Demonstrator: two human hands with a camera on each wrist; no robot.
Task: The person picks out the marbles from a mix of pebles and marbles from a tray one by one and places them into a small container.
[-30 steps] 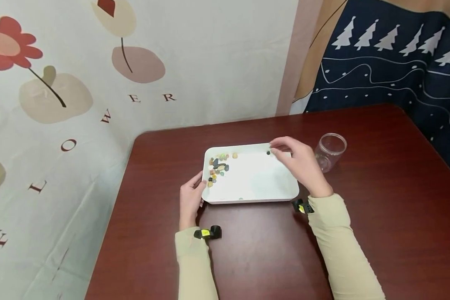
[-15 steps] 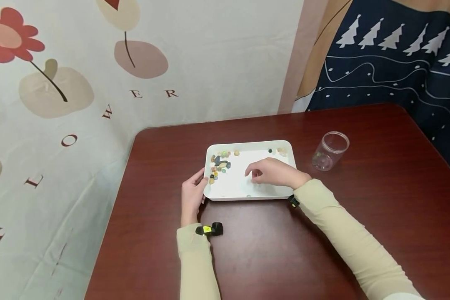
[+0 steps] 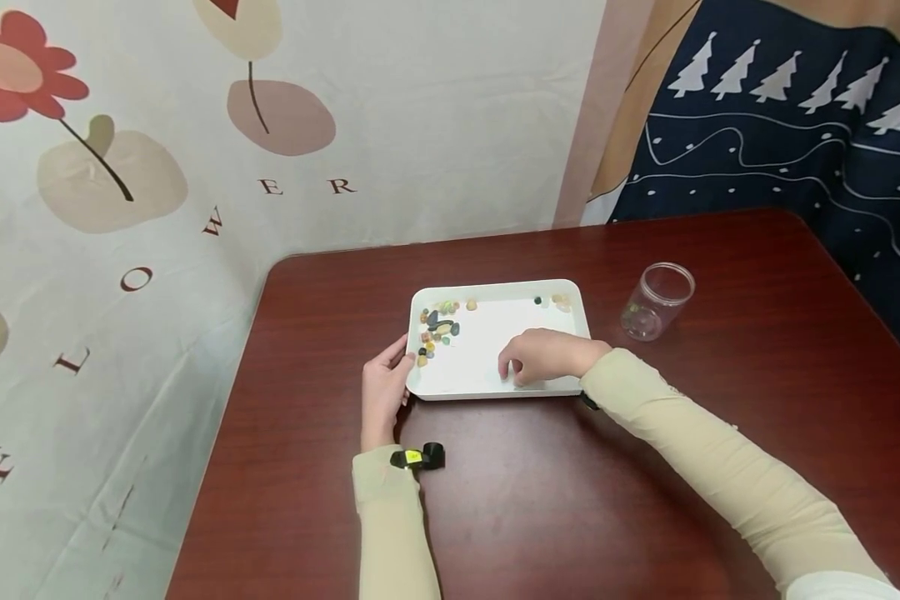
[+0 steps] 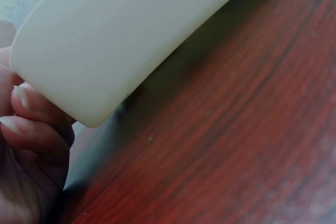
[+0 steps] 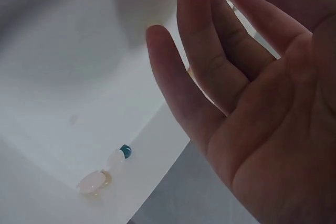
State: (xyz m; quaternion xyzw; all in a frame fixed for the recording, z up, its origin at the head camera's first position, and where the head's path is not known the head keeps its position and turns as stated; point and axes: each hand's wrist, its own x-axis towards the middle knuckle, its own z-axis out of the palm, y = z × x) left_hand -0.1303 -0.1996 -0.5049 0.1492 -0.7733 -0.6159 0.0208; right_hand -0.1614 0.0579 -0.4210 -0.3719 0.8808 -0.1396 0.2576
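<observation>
A white rectangular tray (image 3: 487, 321) lies on the table. My left hand (image 3: 382, 392) grips its left side near the front corner, thumb at the rim; in the left wrist view the curled fingers of that hand (image 4: 34, 129) lie against the tray wall (image 4: 121, 45). My right hand (image 3: 547, 354) is over the tray's front right part, its loosely bent fingers pointing down close to the tray floor. Nothing shows between thumb and forefinger. Several coloured pebbles (image 3: 435, 320) cluster along the tray's left side. At the back right are a dark pebble (image 3: 537, 300) and pale pebbles (image 3: 561, 302).
A clear jar (image 3: 657, 302), without a lid and with a few small pieces at its bottom, stands right of the tray on the dark red table (image 3: 525, 492). Behind the table hang a flower-printed cloth (image 3: 435, 125) and a navy cloth with trees (image 3: 780, 142).
My right hand has moved from the tray's back right corner to its front part, then slightly nearer the front edge. Pale pebbles at the back right are now uncovered. My left hand keeps its grip.
</observation>
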